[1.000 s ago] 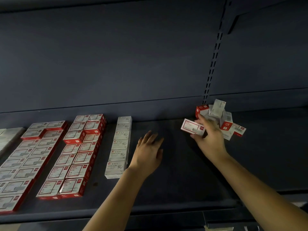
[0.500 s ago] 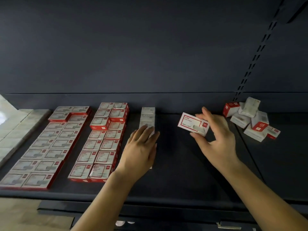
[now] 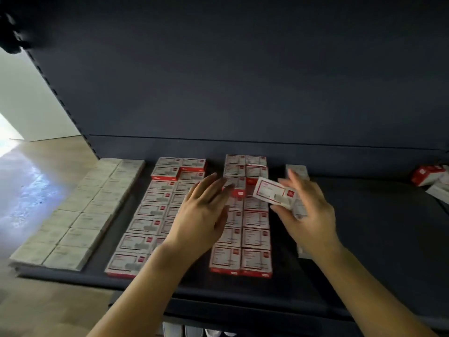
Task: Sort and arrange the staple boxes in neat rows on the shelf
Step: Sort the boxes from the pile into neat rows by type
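Stock as I read it from the remote feed:
- Dark shelf [image 3: 364, 239].
- Pale box rows [image 3: 80, 215], far left.
- Red-and-white box rows [image 3: 255, 237], centre.
- Loose pile [image 3: 430, 176], far right.
- Left hand [image 3: 201, 215]: flat, fingers straight, above the red rows.
- Right hand [image 3: 308, 215]: pinching one staple box [image 3: 274, 192], raised over the centre rows.

My dark shelf [image 3: 364, 239] carries the boxes flat in rows running front to back — pale grey-white boxes [image 3: 80, 215] in a double row at its left end, then two double rows of red-and-white boxes [image 3: 255, 261], then a single row of pale boxes [image 3: 297, 170]. At the far right, a loose heap [image 3: 430, 177] lies well apart.
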Tool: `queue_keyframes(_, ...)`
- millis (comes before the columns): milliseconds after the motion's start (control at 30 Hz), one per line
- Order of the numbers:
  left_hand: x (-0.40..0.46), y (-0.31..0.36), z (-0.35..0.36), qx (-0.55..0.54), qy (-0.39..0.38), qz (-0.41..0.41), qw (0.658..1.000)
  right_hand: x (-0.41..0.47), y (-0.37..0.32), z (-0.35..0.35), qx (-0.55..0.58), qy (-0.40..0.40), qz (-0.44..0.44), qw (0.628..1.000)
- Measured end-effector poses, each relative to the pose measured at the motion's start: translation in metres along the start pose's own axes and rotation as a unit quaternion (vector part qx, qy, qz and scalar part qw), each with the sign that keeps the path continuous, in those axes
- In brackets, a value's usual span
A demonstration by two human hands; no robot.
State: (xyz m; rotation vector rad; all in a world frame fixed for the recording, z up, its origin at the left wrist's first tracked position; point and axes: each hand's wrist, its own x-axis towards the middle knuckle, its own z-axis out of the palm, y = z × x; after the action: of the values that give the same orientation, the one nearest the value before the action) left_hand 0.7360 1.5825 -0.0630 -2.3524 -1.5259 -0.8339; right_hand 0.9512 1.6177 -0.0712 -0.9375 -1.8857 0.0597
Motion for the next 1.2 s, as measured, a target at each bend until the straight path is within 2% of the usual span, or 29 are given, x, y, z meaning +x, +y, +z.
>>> queue_keyframes(67, -0.004, -0.016, -0.011, 0.009, 0.014, 0.038, 0.999, 0.000, -0.019, 0.022, 0.000, -0.032, 0.002, 1.000)
queue_keyframes(233, -0.016, -0.052, -0.024, 0.031, -0.008, 0.122, 0.992, 0.001, -0.065, 0.072, -0.004, -0.119, 0.019, 0.993)
queue_keyframes(367, -0.024, -0.078, -0.031, 0.010, -0.036, 0.127, 0.991, 0.006, -0.086, 0.099, -0.007, -0.157, 0.027, 0.987)
queue_keyframes(467, -0.025, -0.089, -0.037, -0.001, -0.081, 0.114, 0.990, 0.010, -0.093, 0.113, -0.028, -0.156, 0.021, 0.987)
queue_keyframes(633, -0.018, -0.110, -0.032, -0.007, -0.101, 0.137, 0.985, 0.015, -0.095, 0.125, -0.045, -0.166, 0.012, 0.985)
queue_keyframes(767, 0.001, -0.131, -0.016, 0.011, -0.148, 0.101, 0.984, 0.020, -0.094, 0.126, -0.102, -0.135, 0.009, 0.985)
queue_keyframes(1000, 0.035, -0.155, 0.021, 0.038, -0.231, 0.056, 0.971, 0.013, -0.093, 0.128, -0.090, -0.138, 0.072, 0.984)
queue_keyframes(1200, 0.035, -0.171, 0.034, 0.038, -0.234, 0.028, 0.971, 0.009, -0.091, 0.126, -0.077, -0.139, 0.095, 0.983)
